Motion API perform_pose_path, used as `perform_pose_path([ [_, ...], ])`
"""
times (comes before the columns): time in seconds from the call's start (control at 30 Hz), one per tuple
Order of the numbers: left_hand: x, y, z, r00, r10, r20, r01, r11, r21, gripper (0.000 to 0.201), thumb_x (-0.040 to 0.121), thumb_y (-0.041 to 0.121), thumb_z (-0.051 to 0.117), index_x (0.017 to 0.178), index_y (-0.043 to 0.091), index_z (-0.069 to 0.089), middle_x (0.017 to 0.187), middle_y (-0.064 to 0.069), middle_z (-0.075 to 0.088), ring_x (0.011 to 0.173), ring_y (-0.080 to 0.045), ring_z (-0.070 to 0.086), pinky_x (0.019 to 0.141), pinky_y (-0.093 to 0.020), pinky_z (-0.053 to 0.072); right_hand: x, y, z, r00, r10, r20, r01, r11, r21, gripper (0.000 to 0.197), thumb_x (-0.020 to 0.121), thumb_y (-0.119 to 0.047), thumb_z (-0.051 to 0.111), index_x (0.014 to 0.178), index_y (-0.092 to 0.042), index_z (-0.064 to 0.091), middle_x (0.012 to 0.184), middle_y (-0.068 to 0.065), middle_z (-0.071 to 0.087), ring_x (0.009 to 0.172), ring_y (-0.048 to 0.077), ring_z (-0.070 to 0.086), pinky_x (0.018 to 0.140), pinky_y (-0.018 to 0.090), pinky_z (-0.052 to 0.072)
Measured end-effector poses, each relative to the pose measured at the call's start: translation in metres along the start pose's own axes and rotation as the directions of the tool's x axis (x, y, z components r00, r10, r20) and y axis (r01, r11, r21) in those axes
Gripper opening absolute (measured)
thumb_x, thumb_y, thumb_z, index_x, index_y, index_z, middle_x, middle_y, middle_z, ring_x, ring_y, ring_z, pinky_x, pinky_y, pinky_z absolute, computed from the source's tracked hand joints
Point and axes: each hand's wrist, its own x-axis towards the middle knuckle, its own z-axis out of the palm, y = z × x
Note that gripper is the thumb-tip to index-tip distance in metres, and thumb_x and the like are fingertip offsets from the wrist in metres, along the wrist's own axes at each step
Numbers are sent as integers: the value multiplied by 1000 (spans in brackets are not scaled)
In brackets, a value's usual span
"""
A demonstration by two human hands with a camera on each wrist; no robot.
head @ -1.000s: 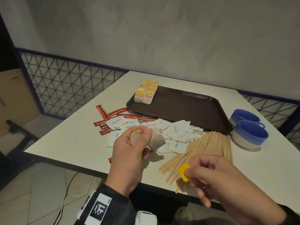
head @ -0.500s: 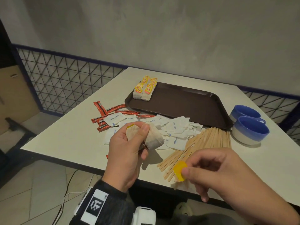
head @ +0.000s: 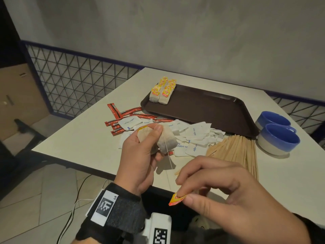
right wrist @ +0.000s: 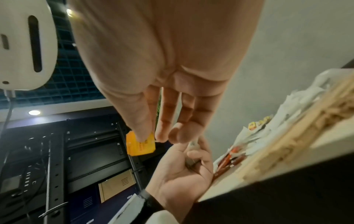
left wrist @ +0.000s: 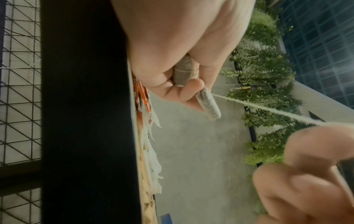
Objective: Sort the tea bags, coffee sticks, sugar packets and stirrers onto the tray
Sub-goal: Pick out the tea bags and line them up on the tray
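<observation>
My left hand (head: 140,155) grips a few beige tea bags (head: 166,140) above the table's near edge; its grip on the tea bags (left wrist: 207,104) also shows in the left wrist view. A white string (head: 168,155) runs taut from them to a yellow tag (head: 176,199) pinched by my right hand (head: 219,196) thumb and forefinger, below the table edge. The yellow tag (right wrist: 140,144) is also in the right wrist view. Two rows of tea bags (head: 162,91) lie on the dark brown tray (head: 211,110) at its far left corner. Red coffee sticks (head: 121,117), white sugar packets (head: 190,138) and wooden stirrers (head: 235,152) lie on the table.
Two blue-and-white bowls (head: 277,136) stand right of the tray. A dark wire fence (head: 73,81) runs behind the white table (head: 84,138). A cable (head: 73,208) trails on the tiled floor below.
My right hand has pulled the yellow tag down and toward me, drawing the string taut. The left hand keeps its hold on the tea bags.
</observation>
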Motion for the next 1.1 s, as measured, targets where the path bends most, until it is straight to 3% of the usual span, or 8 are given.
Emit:
perform_pose_path([
  [0.1, 0, 1, -1, 1000, -11, 0, 11, 1000, 3, 3, 92, 19, 72, 94, 20, 71, 81, 2, 71, 71, -9, 69, 42, -18, 41, 1, 3, -1, 996, 84, -31, -79, 990, 115, 7, 83, -15, 77, 84, -19, 82, 110, -5, 73, 94, 16, 70, 75, 25, 54],
  [0.2, 1, 1, -2, 1000, -29, 0, 29, 1000, 3, 5, 91, 21, 72, 95, 22, 71, 82, 2, 72, 75, -9, 70, 49, -20, 43, 11, 4, 3, 982, 187, -23, -167, 920, 354, 6, 79, -10, 75, 81, -5, 77, 92, 8, 76, 76, 17, 69, 61, 36, 55],
  [0.33, 0, 4, -1, 999, -43, 18, 43, 998, -38, 3, 93, 20, 70, 96, 21, 70, 76, 4, 72, 66, -6, 67, 49, -19, 39, 31, 6, 13, 835, 547, 64, -399, 520, 756, 8, 87, 0, 65, 94, 2, 67, 73, 20, 60, 52, 21, 53, 41, 28, 41],
  [0.43, -1, 5, -2, 997, -61, 45, 64, 995, -70, 5, 92, 19, 69, 97, 19, 70, 73, 6, 72, 62, -3, 67, 48, -17, 45, 44, 10, 9, 745, 657, 117, -372, 263, 890, 28, 94, 5, 50, 118, -3, 62, 69, 13, 51, 49, 15, 43, 37, 22, 35],
  [0.53, -2, 6, -2, 993, -81, 85, 87, 994, -73, 7, 92, 16, 68, 99, 15, 69, 71, 4, 70, 59, -4, 66, 41, -16, 44, 55, 15, 6, 711, 686, 153, -324, 128, 937, 28, 94, 6, 46, 115, -6, 61, 68, 11, 49, 50, 14, 43, 36, 19, 36],
  [0.7, -1, 2, -5, 994, -18, 108, 17, 1000, 10, 7, 85, 21, 75, 91, 17, 75, 80, -10, 69, 62, -16, 62, 37, -18, 36, 65, 21, 9, 689, 712, 136, -365, 179, 914, 17, 90, -1, 60, 103, -4, 70, 74, 11, 62, 52, 13, 51, 33, 15, 32],
  [0.9, -5, 3, -6, 963, -2, 271, -19, 997, 76, 8, 82, 18, 74, 89, 15, 76, 82, -11, 70, 67, -24, 67, 39, -20, 42, 68, 30, 6, 717, 696, 39, -364, 326, 873, 46, 81, -1, 66, 126, -7, 69, 129, 19, 67, 90, 27, 57, 32, 18, 30],
  [1.1, -3, -1, -9, 952, 11, 307, -89, 966, 242, 25, 76, 31, 90, 96, 26, 77, 95, -8, 71, 79, -18, 66, 47, -24, 46, 66, 21, 5, 752, 623, -215, -435, 714, 548, 12, 87, -11, 75, 98, -13, 81, 90, 15, 78, 64, 22, 66, 36, 21, 28],
])
